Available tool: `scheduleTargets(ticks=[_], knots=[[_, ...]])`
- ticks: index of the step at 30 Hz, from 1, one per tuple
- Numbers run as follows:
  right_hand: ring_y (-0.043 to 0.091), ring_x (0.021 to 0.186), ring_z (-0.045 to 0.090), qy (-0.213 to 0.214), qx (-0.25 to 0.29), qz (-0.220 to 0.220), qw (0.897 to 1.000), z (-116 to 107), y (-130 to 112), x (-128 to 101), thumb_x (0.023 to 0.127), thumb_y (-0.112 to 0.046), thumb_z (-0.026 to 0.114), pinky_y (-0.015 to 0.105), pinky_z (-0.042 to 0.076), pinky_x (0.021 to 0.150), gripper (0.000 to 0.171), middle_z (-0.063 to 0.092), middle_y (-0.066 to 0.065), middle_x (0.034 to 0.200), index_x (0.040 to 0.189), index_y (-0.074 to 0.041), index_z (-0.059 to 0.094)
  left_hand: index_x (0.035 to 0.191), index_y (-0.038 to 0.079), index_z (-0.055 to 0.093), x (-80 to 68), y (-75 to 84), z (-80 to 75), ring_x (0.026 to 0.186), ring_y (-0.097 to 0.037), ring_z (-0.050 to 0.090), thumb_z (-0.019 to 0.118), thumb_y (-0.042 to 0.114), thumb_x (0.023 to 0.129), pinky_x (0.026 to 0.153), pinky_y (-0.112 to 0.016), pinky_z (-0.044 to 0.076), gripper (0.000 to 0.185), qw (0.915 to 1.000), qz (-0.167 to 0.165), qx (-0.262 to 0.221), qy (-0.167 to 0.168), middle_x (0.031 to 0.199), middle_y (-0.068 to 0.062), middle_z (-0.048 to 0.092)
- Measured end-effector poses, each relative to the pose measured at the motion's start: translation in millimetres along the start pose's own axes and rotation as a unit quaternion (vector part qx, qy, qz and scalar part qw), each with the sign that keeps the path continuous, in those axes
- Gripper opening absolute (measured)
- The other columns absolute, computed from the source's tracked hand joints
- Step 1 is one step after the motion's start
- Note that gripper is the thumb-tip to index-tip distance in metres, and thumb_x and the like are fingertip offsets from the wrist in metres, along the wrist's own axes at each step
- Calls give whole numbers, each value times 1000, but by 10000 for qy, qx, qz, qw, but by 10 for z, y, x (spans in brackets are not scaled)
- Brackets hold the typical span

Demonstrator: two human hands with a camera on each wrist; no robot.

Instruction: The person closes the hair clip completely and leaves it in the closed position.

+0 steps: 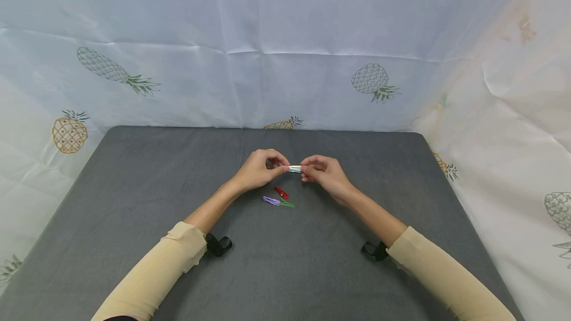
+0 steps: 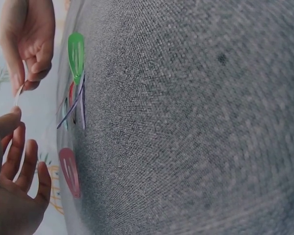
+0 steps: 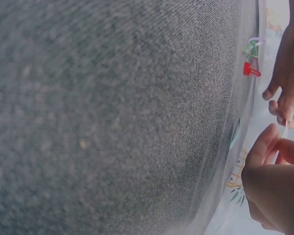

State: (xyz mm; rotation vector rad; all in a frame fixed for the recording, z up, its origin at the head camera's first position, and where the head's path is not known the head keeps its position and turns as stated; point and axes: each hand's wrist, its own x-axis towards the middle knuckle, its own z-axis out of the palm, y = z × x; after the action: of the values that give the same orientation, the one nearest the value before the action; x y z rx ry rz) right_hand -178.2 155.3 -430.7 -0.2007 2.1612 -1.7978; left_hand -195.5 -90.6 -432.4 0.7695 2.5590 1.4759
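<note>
Above the middle of the grey table [image 1: 134, 202], both hands hold one small white and teal hair clip [image 1: 294, 168] between them. My left hand [image 1: 285, 167] pinches its left end with thumb and forefinger. At the right end my right hand [image 1: 304, 169] pinches it too. In the left wrist view the clip [image 2: 18, 95] shows as a thin white strip between the left hand [image 2: 14, 116] and the right hand [image 2: 28, 81]. The right wrist view has the same strip [image 3: 285, 129] at the right hand [image 3: 277, 147]. A red clip [image 1: 281, 192], a purple clip [image 1: 270, 200] and a green clip [image 1: 288, 205] lie just below the hands.
A white cloth printed with pineapples [image 1: 285, 38] walls the table at the back and both sides. Black wrist straps [image 1: 218, 244] [image 1: 372, 250] sit at the cuffs of the beige sleeves. The loose green clip [image 2: 76, 54] and red clip [image 3: 250, 70] lie on grey fabric.
</note>
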Motion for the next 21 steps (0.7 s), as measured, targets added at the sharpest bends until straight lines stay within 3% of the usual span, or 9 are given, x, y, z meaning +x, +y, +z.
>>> scheduleTargets(ticks=[10, 21], knots=[[12, 94, 78, -136, -104, 39, 9998, -43, -13, -15, 102, -4, 72, 39, 65, 97, 32, 72, 32, 126, 132, 7, 68, 104, 10, 83, 5, -22, -3, 88, -15, 62, 79, 14, 100, 81, -30, 53, 7, 10000, -12, -47, 2, 101, -7, 77], [16, 93, 78, -24, -310, 2, 9995, -50, 13, -18, 102, -8, 75, 36, 66, 92, 30, 76, 27, 117, 128, 6, 70, 104, 9, 83, 9, -43, 1, 87, -15, 64, 79, 15, 100, 82, -31, 53, 8, 10000, -24, 72, -32, 100, -7, 77]])
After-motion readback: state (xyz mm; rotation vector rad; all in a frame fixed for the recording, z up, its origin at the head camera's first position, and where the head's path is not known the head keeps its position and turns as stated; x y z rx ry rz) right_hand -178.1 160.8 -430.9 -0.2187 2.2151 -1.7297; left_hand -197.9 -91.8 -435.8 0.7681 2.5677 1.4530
